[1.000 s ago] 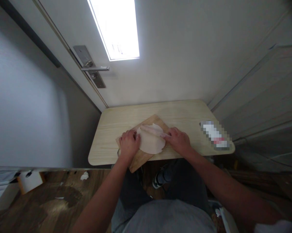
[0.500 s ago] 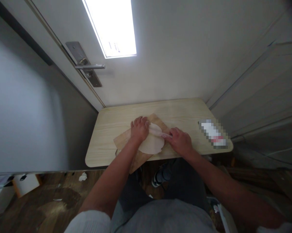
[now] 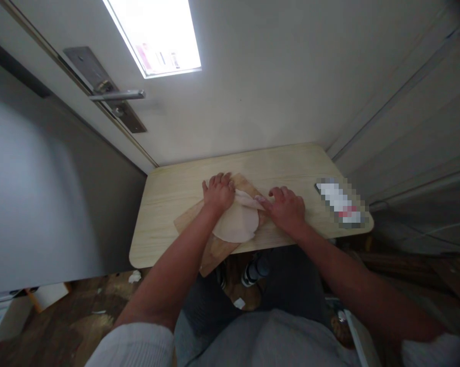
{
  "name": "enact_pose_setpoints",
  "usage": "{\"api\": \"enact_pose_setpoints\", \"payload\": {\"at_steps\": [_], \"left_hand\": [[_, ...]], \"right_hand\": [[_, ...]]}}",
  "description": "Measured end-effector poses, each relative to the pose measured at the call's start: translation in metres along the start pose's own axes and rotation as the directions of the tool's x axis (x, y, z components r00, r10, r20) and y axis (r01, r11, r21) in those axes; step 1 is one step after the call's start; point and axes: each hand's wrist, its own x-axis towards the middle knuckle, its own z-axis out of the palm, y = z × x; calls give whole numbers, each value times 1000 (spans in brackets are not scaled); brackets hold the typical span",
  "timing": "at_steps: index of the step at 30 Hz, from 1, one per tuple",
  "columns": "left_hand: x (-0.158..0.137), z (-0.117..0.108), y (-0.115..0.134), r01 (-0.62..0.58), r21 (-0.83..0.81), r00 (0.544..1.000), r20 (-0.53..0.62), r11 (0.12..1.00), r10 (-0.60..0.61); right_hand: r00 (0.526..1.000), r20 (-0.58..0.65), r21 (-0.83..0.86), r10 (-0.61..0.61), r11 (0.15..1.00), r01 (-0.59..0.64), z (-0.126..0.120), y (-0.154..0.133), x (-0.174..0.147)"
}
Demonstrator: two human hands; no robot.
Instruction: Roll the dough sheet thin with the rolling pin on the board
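Observation:
A pale, thin sheet [image 3: 235, 224] with a rounded lower edge lies over a larger tan sheet [image 3: 216, 255] on the small table; I cannot tell their material. Its upper part is folded over into a narrow flap. My left hand [image 3: 218, 193] rests palm down at the flap's left end, fingers stretched out and thumb near the fold. At the right end of the flap, my right hand [image 3: 287, 208] touches it with an outstretched thumb. The other fingers of that hand are loosely curled, apart from the thumb.
The light wooden table [image 3: 168, 204] stands against a white door with a metal handle [image 3: 118, 96]. A phone-like object [image 3: 340, 204], blurred out, lies at the table's right end. Below are my legs and a crumpled white scrap [image 3: 135, 276] on the floor.
My right thumb has stretched out along the flap, where the right fingers were closed around its end before. My left hand stays on the sheet. The camera view has shifted slightly.

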Motion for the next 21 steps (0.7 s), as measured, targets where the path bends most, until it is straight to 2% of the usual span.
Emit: {"api": "enact_pose_setpoints", "payload": {"at_steps": [8, 21], "left_hand": [[13, 3, 2, 0, -29, 1000, -22, 1000, 0], [42, 7, 7, 21, -35, 999, -46, 999, -22]], "right_hand": [[997, 27, 16, 68, 998, -69, -1, 1, 18], [976, 126, 1, 177, 984, -179, -3, 6, 68]]}}
